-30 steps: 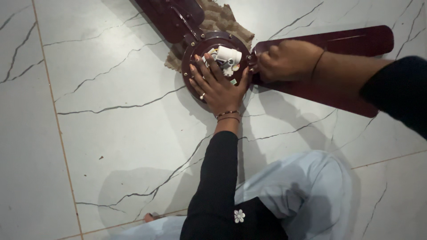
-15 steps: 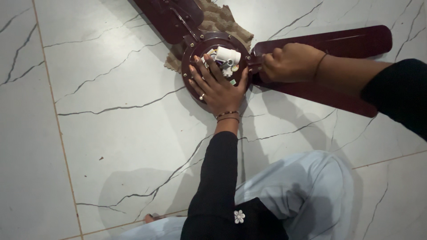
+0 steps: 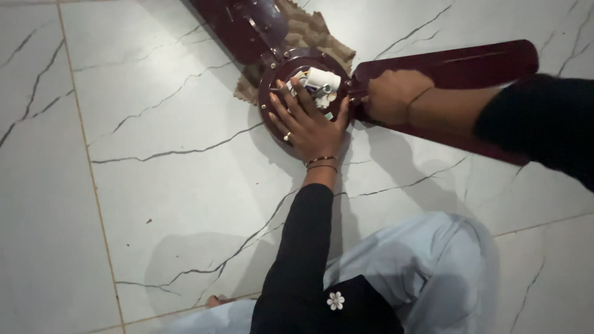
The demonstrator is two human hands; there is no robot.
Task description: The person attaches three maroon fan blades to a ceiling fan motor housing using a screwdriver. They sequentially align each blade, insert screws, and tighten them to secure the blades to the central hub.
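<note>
A dark maroon ceiling fan lies on the tiled floor. Its round motor hub [image 3: 276, 74] is open, showing a white capacitor [image 3: 323, 78] and wires. My left hand [image 3: 303, 117] rests flat on the hub with fingers spread, wearing a ring and bangles. My right hand [image 3: 390, 96] is closed around the root of the right blade [image 3: 470, 65], close to the hub. A second blade [image 3: 238, 28] runs off toward the top of the view.
A brown textured cloth [image 3: 312, 31] lies under the hub. White marble-look floor tiles [image 3: 154, 154] with dark veins surround the fan. My knee in light trousers [image 3: 421, 266] is at the bottom right.
My left hand has shifted slightly on the hub. My right hand stays on the blade root. The fan has barely moved.
</note>
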